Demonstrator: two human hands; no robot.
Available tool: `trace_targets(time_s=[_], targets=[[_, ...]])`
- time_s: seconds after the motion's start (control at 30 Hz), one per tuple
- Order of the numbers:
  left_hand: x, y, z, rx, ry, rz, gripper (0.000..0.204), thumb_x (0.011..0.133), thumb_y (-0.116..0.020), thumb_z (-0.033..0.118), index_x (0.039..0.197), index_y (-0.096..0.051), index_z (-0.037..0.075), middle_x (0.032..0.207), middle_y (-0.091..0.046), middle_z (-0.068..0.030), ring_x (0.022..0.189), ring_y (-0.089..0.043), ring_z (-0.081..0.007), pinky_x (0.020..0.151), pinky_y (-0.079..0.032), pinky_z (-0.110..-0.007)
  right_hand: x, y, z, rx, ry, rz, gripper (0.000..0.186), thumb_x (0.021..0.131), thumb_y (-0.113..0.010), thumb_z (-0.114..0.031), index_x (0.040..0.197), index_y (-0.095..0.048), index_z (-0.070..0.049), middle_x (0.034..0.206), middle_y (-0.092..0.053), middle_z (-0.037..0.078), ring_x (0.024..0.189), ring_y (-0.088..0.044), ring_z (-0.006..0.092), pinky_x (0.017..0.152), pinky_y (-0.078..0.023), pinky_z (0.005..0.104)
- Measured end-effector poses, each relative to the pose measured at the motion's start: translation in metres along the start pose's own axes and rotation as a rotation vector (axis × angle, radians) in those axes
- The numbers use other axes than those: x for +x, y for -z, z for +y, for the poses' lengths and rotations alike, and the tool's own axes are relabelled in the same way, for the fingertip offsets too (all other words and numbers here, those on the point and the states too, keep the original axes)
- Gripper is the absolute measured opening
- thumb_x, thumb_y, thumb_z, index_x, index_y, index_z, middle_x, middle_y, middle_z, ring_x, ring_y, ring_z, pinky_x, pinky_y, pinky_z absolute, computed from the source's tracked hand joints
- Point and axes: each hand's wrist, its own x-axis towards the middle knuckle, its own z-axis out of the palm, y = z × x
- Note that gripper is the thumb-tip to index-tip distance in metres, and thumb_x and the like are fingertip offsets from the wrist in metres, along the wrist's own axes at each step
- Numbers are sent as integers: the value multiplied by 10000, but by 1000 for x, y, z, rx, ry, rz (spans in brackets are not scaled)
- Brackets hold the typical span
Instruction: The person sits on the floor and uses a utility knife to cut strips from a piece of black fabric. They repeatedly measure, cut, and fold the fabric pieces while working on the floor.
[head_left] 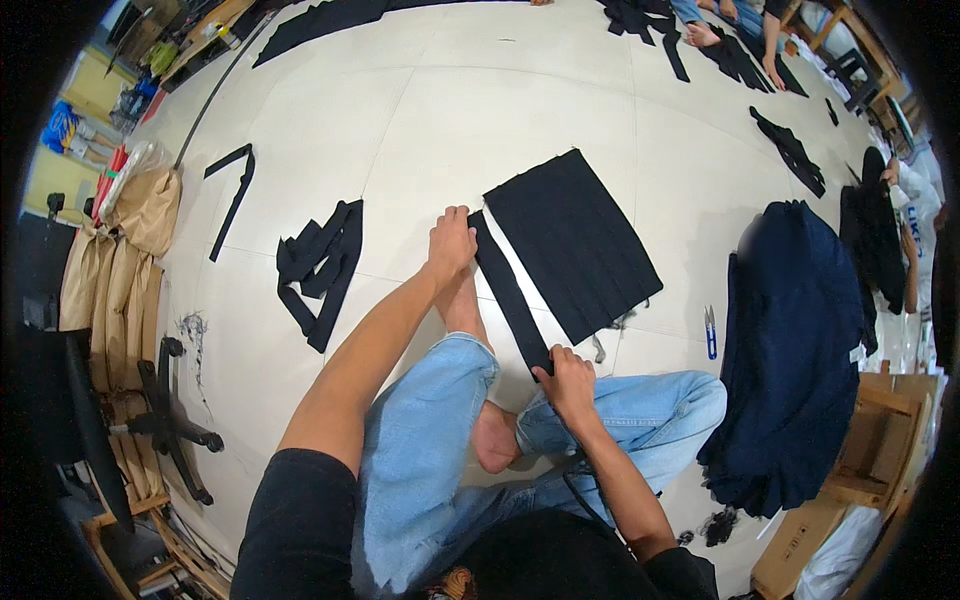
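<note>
A long narrow black fabric strip (pixel 508 290) lies on the white floor, stretched between my two hands. My left hand (pixel 452 243) presses down on its far end. My right hand (pixel 568 380) grips its near end, fingers closed on the cloth. Just to the right of the strip lies a flat stack of black fabric pieces (pixel 572 240). I sit on the floor in light blue jeans, my bare foot (pixel 492 438) tucked under between my knees.
A loose pile of black strips (pixel 320 268) lies to the left, another bent strip (pixel 232 195) farther left. Small blue snips (pixel 710 333) rest right of the stack. A tall heap of dark navy cloth (pixel 792 350) stands at right. Other people sit at the far side.
</note>
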Motion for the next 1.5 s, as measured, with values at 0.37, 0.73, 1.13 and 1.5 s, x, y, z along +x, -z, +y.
trace_targets(time_s=[0.37, 0.73, 1.13, 1.5], targets=[[-7, -8, -1, 169, -159, -120, 575, 912, -640, 200, 1426, -440, 37, 1479, -433, -162, 1362, -408, -330, 1097, -353, -512, 79, 22, -11, 24, 236, 384, 248, 879, -670, -250, 1037, -638, -61, 980, -609, 108, 933, -582, 305, 789, -425, 445], [15, -9, 8, 10, 97, -85, 474, 861, -709, 186, 1282, -555, 30, 1143, -595, -175, 1127, -548, -343, 945, -457, -486, 37, 74, 220, -392, -726, 415, 467, 801, -690, -72, 1242, -557, 6, 1166, -620, 231, 1160, -579, 383, 940, -488, 468], [36, -23, -39, -873, 597, -174, 418, 810, -746, 83, 1176, -607, -61, 920, -695, -167, 754, -668, -226, 559, -522, -332, 37, 90, 207, -87, -645, 508, 244, 864, -711, -200, 1054, -626, -72, 923, -645, 185, 870, -658, 354, 750, -520, 440], [31, -23, -43, -961, 606, -162, 379, 892, -687, 139, 1206, -609, -59, 879, -679, -141, 673, -650, -203, 521, -497, -334, 187, 44, -18, 1021, -373, -384, 478, 1046, -454, -442, 1051, -654, -8, 694, -451, -32, 585, -392, 84, 530, -333, 258]])
